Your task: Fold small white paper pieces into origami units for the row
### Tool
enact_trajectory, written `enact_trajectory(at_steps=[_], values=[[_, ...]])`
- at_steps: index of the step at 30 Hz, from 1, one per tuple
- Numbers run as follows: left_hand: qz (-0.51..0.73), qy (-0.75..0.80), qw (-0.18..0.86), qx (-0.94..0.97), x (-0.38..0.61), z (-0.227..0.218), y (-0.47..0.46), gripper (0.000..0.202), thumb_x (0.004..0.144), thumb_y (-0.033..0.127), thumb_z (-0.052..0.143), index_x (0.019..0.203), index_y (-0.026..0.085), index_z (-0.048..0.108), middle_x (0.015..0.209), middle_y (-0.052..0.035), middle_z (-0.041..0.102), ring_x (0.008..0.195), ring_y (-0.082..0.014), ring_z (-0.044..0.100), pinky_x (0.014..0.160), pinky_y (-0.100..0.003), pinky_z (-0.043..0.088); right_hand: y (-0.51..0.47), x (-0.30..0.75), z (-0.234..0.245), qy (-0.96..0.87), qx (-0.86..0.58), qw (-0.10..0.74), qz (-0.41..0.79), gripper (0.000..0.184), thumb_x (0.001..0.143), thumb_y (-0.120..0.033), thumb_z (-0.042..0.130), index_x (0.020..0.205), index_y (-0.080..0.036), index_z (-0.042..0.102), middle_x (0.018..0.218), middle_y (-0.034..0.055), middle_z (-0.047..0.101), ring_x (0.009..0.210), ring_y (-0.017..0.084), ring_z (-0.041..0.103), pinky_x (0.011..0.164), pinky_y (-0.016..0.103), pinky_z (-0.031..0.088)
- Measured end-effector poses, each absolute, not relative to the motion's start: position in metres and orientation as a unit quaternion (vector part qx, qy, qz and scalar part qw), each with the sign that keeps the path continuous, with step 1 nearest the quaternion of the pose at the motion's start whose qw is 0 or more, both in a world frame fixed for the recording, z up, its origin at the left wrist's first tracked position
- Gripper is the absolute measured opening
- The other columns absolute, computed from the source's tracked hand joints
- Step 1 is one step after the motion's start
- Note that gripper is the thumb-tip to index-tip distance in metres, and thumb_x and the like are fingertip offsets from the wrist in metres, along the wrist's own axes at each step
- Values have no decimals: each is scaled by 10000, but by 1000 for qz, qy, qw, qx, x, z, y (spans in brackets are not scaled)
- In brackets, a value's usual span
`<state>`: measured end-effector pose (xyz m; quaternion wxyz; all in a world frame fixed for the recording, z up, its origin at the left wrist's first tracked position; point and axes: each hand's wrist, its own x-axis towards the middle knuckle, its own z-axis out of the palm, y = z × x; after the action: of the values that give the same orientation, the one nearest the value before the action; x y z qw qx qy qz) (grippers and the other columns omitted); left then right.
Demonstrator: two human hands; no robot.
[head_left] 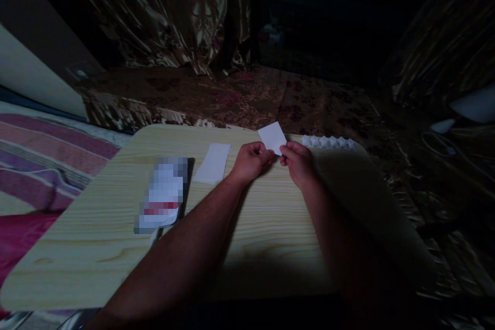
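Observation:
Between my two hands, above the far part of the table, is a square piece of white paper (273,135). My left hand (251,161) pinches its lower left edge between thumb and curled fingers. At the lower right corner, my right hand (297,162) grips it the same way. The sheet is tilted, one corner pointing up and away from me. Left of my left hand, a rectangular white paper sheet (213,163) lies flat. Several small folded white paper pieces (328,142) stand in a row beyond my right hand.
On the light wooden table (104,206), a phone-like device (164,193) with a blurred-out screen lies at the left, a white cable end beside it. A striped bed cover (50,149) is at the left. Patterned curtains (209,15) hang behind, and the right side is dark.

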<state>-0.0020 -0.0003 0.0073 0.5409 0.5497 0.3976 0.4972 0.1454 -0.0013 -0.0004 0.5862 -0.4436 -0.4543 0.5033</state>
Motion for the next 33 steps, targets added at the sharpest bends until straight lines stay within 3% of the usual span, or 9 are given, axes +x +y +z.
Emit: enact_trajectory(at_steps=[6, 16, 23, 25, 29, 33], values=[[517, 405, 523, 544, -2, 7, 1, 251, 684, 327, 671, 595, 155, 510, 523, 24, 539, 429, -63, 399, 418, -201, 261, -5, 143, 0, -509, -457, 548, 482, 217, 721, -340, 655, 619, -171, 565, 595, -1, 630, 460, 76, 449, 453, 223, 321], [544, 411, 507, 527, 0, 2, 4, 250, 709, 341, 648, 610, 158, 510, 538, 35, 512, 462, -62, 394, 452, -203, 265, -7, 141, 2, -508, -470, 542, 476, 238, 707, -346, 665, 605, -160, 558, 569, -3, 618, 451, 72, 449, 439, 216, 317], [486, 412, 519, 570, -3, 3, 1, 259, 694, 315, 668, 579, 152, 502, 535, 40, 491, 477, -63, 383, 465, -208, 269, -5, 141, 3, -481, -474, 578, 459, 264, 721, -423, 644, 826, -182, 612, 613, -35, 595, 482, 91, 482, 424, 207, 353], [482, 412, 509, 582, -3, 4, 1, 253, 678, 305, 683, 577, 149, 511, 544, 43, 487, 490, -62, 386, 476, -205, 279, -5, 141, 2, -480, -483, 581, 446, 265, 715, -422, 642, 804, -174, 611, 610, -29, 596, 497, 100, 498, 433, 211, 373], [542, 416, 509, 524, -2, 7, 3, 189, 693, 327, 671, 716, 150, 607, 587, 34, 533, 509, -76, 438, 490, -205, 328, -6, 140, 0, -482, -493, 563, 456, 228, 696, -386, 647, 725, -166, 594, 570, -29, 585, 487, 106, 502, 431, 212, 370], [593, 417, 508, 465, -4, 6, 6, 277, 682, 280, 675, 923, 145, 659, 606, 30, 542, 489, -73, 433, 475, -203, 341, -8, 138, 2, -500, -485, 536, 478, 194, 688, -345, 652, 737, -162, 610, 585, -22, 602, 486, 109, 514, 422, 207, 365]])
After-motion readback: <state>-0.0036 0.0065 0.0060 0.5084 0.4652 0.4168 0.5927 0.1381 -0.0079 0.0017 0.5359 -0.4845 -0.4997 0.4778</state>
